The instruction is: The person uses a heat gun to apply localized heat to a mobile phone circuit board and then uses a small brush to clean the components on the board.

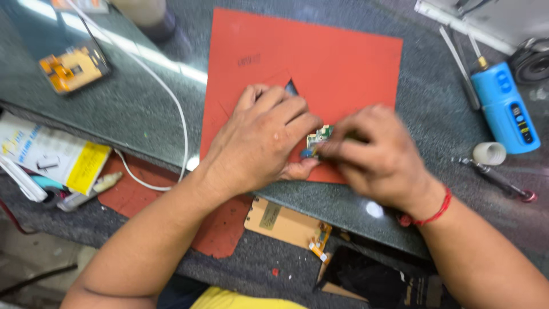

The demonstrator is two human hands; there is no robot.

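Both my hands, left (260,143) and right (374,151), pinch a small board (319,137) on the red mat (343,63). White cable (171,97) left; blue tool (506,106) at desk's right edge.

Grey stone bench (143,109) – orange mat (343,63), white cable (171,97) (looping), blue tool (506,109).

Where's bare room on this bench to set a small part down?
The far half of the red rubber mat is bare, and so is the grey counter between it and the blue cylindrical tool. It is crowded around both hands and the small green circuit board.
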